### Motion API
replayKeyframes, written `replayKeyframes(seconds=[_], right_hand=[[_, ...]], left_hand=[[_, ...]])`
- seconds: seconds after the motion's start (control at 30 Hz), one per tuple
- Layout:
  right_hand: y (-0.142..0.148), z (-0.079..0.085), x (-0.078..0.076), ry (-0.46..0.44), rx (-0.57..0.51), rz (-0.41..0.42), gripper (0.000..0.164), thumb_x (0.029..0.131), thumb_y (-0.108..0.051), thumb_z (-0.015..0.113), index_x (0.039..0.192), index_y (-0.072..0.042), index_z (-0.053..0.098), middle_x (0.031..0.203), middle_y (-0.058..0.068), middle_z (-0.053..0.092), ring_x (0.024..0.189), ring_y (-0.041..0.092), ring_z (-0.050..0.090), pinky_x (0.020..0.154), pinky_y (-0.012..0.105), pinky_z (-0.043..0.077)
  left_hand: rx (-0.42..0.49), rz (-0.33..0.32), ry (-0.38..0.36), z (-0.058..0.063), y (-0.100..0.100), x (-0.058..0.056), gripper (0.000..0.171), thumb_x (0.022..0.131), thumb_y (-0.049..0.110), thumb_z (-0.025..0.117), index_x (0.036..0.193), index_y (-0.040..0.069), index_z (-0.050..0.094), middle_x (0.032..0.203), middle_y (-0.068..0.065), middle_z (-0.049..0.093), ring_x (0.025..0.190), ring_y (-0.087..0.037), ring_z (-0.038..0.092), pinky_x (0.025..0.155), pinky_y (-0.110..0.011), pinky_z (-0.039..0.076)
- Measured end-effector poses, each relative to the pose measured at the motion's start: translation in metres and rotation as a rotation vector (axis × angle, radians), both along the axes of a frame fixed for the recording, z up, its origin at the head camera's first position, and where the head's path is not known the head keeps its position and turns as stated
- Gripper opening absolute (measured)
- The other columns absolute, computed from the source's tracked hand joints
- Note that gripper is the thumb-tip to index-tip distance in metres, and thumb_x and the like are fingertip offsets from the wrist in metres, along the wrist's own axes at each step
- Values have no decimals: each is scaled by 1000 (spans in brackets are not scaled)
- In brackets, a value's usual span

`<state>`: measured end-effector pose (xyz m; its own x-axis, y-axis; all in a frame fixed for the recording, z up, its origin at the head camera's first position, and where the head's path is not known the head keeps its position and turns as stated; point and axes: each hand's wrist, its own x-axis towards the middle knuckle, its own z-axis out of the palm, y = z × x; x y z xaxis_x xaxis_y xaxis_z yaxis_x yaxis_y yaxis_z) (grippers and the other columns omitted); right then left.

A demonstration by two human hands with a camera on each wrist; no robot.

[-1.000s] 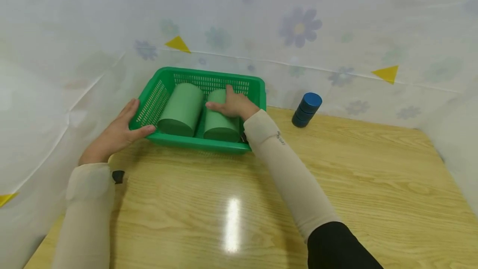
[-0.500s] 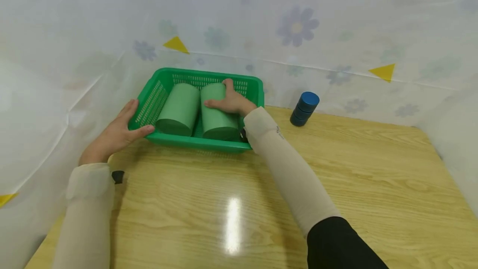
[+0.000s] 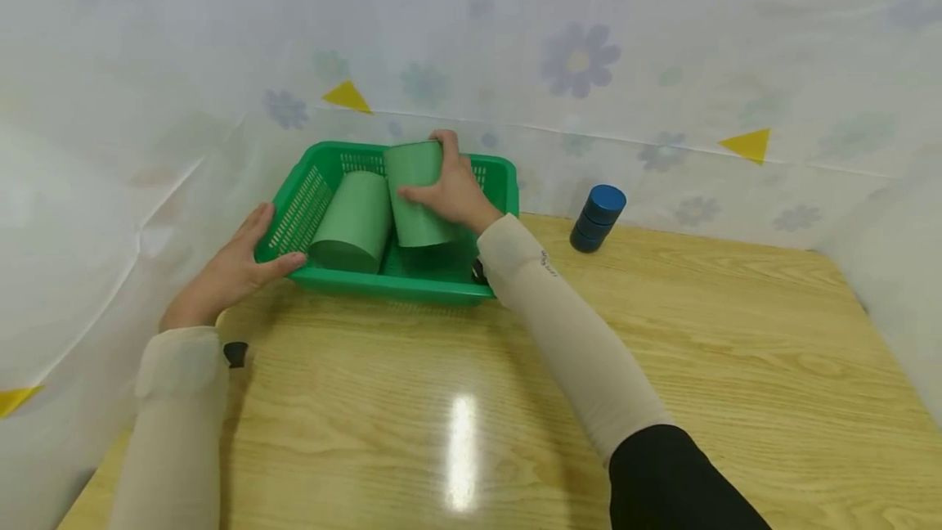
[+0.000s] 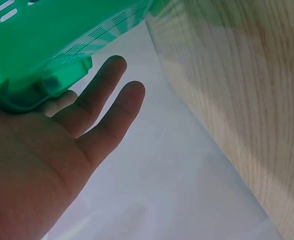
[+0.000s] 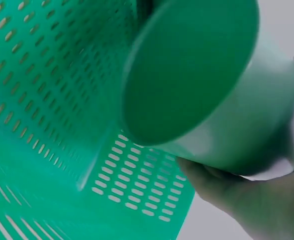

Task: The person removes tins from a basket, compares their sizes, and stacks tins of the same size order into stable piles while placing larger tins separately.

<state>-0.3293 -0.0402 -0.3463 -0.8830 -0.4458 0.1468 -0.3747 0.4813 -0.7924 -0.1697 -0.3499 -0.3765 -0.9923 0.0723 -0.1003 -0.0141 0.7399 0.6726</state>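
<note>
Far left: curtain wall (image 3: pixel 88 186) close beside the surface (image 3: pixel 662 366), little room on that side. Left hand (image 3: pixel 231 268) laid against the near-left corner of the green basket (image 3: pixel 412 289), fingers straight along the perforated side, thumb on the front rim; from the left wrist view, palm flat under the basket's edge (image 4: pixel 42 85), nothing gripped. Inside the basket, lying cylinder (image 3: pixel 353 219) on its side, long axis running from front rim to back wall, touching or nearly touching its neighbour. Just to the right, lifted cylinder (image 3: pixel 415 195) grasped by the right hand (image 3: pixel 449 190), fingers curled over the far end and thumb on the near side; near end raised off the basket floor, long axis tilted steeply toward upright. From the right wrist view, flat round end (image 5: pixel 187 70) clear above the mesh floor (image 5: pixel 137 190). Bare basket floor beneath and to the right. Further right, blue stack (image 3: pixel 599 217) standing well apart near the back curtain; beyond it, open wood.
</note>
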Motion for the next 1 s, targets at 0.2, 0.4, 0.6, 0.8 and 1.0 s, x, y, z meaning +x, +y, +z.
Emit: replayKeyframes(seconds=[0.2,0.4,0.6,0.8,1.0], right_hand=[[-2,20,8,72,-152,-1,90,85,-49,79,148,-28,19,136,13,36,107,26,52,79,41,53],[5,45,17,142,-272,35,89,84,-43,80,147,-26,20,142,9,34,112,24,51,84,39,52],[19,53,27,174,-330,48,87,84,-40,82,146,-28,22,143,6,39,112,25,55,84,41,53],[37,50,36,234,-343,49,85,85,-37,81,146,-27,22,145,8,38,114,24,55,87,43,52],[58,50,51,314,-328,41,85,85,-37,81,144,-23,22,147,10,35,118,22,52,90,42,51]], left_hand=[[-2,-4,10,-1,-2,1,102,100,50,60,160,22,-17,165,-4,-22,150,-42,-13,111,-73,7],[-8,0,16,1,-6,0,101,100,50,59,160,20,-15,165,-3,-22,150,-43,-13,110,-75,8],[-6,-4,20,2,-10,-1,100,100,49,60,160,20,-15,165,-3,-22,150,-42,-14,110,-74,7],[-19,-2,9,1,-11,-2,101,100,50,60,160,20,-16,165,-3,-22,150,-42,-14,110,-74,7],[-12,0,10,1,-11,-1,101,100,50,60,160,22,-16,166,-5,-22,150,-43,-14,110,-74,6]])
